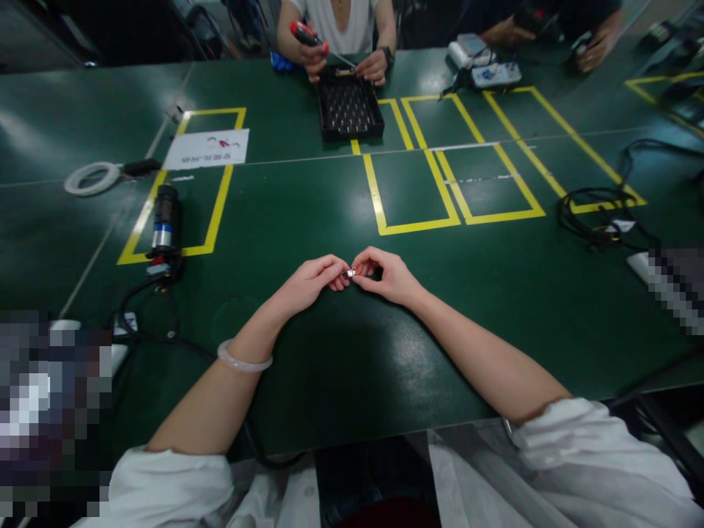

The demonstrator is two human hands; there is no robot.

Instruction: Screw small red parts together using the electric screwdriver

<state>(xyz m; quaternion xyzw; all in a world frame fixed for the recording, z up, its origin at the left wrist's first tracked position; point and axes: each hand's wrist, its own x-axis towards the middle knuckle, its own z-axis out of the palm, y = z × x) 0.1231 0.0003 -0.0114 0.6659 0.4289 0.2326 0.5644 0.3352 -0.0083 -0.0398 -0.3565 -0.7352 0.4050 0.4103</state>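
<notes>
Just above the green table (pixel 308 213), my left hand (pixel 317 279) and my right hand (pixel 389 276) meet fingertip to fingertip. Between them is a small part (pixel 350 273) with white and orange-red on it, too small to name. The fingers of both hands are closed in a pinch on it, my left from one end and my right from the other. Parts of it are covered by the fingertips. A pale bangle (pixel 245 358) circles my left wrist.
Across the table, a person holds a red-black screwdriver (pixel 309 37) over a black tray (pixel 352 110) of small pieces. Left lie a dark cylindrical tool (pixel 163 220), a white ring (pixel 92 178) and a paper sheet (pixel 207 149). Coiled black cable (pixel 594 213) lies right, power strips (pixel 487 66) at the back.
</notes>
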